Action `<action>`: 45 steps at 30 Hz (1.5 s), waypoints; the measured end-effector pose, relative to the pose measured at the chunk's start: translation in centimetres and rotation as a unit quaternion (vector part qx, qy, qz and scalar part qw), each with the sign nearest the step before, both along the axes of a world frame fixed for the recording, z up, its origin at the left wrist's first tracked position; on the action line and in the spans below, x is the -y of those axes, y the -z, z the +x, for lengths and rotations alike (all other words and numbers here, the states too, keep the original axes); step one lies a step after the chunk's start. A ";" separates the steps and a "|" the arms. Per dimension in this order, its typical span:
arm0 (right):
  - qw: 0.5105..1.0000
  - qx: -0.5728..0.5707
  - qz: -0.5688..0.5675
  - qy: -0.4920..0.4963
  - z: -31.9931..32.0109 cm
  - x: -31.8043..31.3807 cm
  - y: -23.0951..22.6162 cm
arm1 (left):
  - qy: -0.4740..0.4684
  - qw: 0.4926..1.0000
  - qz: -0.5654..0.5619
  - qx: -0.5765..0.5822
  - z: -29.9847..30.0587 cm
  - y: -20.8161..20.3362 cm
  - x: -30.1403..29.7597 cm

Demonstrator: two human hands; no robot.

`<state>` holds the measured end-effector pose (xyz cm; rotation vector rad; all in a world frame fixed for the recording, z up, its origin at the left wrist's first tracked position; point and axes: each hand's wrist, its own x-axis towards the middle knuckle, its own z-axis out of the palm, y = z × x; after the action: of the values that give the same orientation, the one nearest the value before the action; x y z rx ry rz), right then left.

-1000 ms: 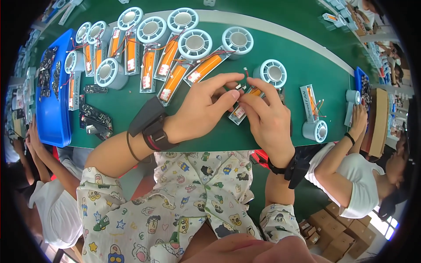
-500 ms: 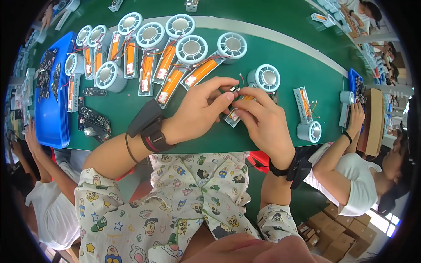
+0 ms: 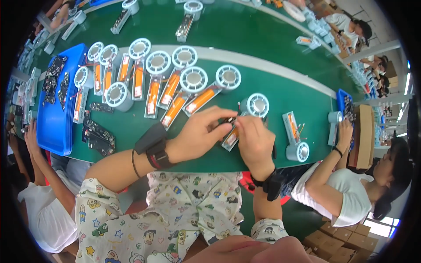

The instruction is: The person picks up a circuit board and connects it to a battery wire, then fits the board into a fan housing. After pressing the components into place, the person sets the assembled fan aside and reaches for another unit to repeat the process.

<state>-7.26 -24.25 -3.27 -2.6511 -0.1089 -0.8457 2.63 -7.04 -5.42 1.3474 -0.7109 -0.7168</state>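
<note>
Both hands meet above a handheld fan with a round pale-blue head. Its open handle lies beneath my fingers and shows part of an orange battery. My left hand pinches a small wire connector between thumb and forefinger. Right beside it, the fingertips of my right hand are pressed together; what they grip is too small to make out. A thin red wire with a dark end sticks up behind the fingertips. The fan's middle part is hidden by my right hand.
Several similar fans with orange batteries lie ahead and left. Black circuit boards sit near the stacked blue trays. Another fan lies right. Co-workers sit on both sides; one's hand is by a cardboard box.
The view has tilted up, so the table appears lower. My right hand's fingers have drawn together into a tighter pinch at the connector. My left hand keeps its pinch.
</note>
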 end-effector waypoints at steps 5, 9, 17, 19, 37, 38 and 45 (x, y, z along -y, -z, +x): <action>0.999 0.021 -0.037 -0.003 -0.3 -0.2 0.1 | -0.018 1.000 -0.004 0.024 -0.5 -0.4 -0.2; 0.999 0.037 -0.039 0.006 -0.2 -0.4 0.5 | -0.009 1.000 0.007 -0.009 -0.3 -1.1 -0.1; 0.999 0.029 0.019 0.026 -0.4 -0.5 1.4 | 0.026 0.997 0.011 -0.074 0.0 -1.2 0.0; 0.999 0.037 0.004 0.026 -0.4 -0.5 1.4 | 0.027 0.997 0.016 -0.068 -0.1 -1.4 -0.1; 0.996 0.029 -0.040 -0.072 -0.5 1.3 0.2 | 0.043 0.991 0.073 -0.108 0.4 -2.1 0.0; 0.996 0.028 -0.039 -0.071 -0.5 1.6 0.2 | 0.060 0.989 0.092 -0.102 0.7 -2.2 0.0; 0.992 0.023 -0.015 -0.125 -0.8 2.4 -0.1 | 0.112 0.982 0.091 -0.120 1.2 -1.6 -0.1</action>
<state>-8.10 -26.66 -3.18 -2.5732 -0.4585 -0.8259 3.83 -6.92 -3.82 1.3286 -0.6193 -1.1288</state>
